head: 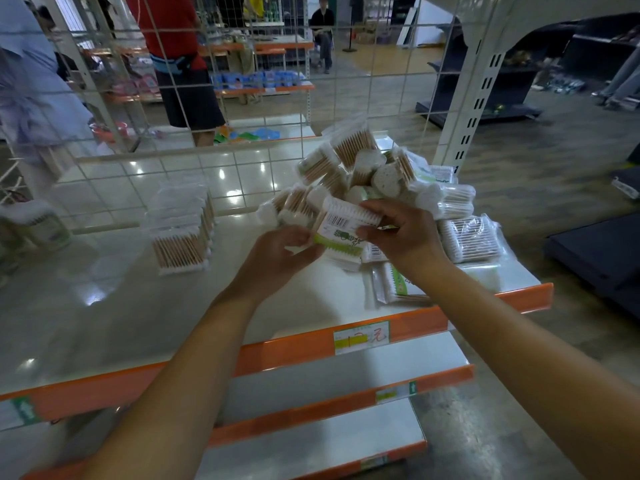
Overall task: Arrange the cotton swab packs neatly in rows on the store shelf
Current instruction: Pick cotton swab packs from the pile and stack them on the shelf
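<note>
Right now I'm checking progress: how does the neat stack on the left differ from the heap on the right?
The neat stack has packs aligned squarely; the heap has packs tumbled at all angles. The stack stands alone, untouched; the heap lies just behind both hands, which hold one pack. Both rest on the top shelf.

both arms reach forward, left hand (280, 251) and right hand (403, 233) close together, fingers curled.

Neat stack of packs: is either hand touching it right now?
No, the neat stack stands alone; both hands hold a labelled pack.
</note>
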Tool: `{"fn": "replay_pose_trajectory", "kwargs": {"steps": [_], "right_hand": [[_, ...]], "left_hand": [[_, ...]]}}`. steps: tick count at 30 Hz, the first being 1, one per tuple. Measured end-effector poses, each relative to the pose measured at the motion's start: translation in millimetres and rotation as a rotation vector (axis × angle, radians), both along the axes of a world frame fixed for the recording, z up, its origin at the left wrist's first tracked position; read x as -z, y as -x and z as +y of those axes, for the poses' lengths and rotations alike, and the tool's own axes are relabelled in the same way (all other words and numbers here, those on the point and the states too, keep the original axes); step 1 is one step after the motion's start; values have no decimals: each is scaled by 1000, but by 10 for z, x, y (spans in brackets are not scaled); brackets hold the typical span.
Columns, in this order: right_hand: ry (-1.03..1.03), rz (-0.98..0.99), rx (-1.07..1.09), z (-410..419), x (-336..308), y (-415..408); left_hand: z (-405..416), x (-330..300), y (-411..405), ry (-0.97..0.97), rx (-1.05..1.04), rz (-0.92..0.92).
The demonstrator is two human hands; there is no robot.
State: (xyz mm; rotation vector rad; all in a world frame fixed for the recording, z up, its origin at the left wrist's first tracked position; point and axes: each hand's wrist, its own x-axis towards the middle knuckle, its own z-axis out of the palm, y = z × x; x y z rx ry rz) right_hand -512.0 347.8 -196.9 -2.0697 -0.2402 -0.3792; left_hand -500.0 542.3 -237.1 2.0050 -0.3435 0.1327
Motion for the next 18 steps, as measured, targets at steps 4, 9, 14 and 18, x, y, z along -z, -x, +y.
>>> {"fn": "replay_pose_trajectory", "kwargs": {"steps": [4, 9, 14, 18], "right_hand": [[-3, -12, -7, -4, 30, 6], [53, 6, -20, -57, 62, -12], [227, -19, -66, -112, 96, -3], [307, 90, -129, 1, 161, 24]], "left_hand": [[-24, -33, 13, 26, 27, -8], [-14, -74, -19, -28, -1, -29], [-13, -261, -36, -108, 28, -58], [-50, -328, -19, -178, 89, -50]]}}
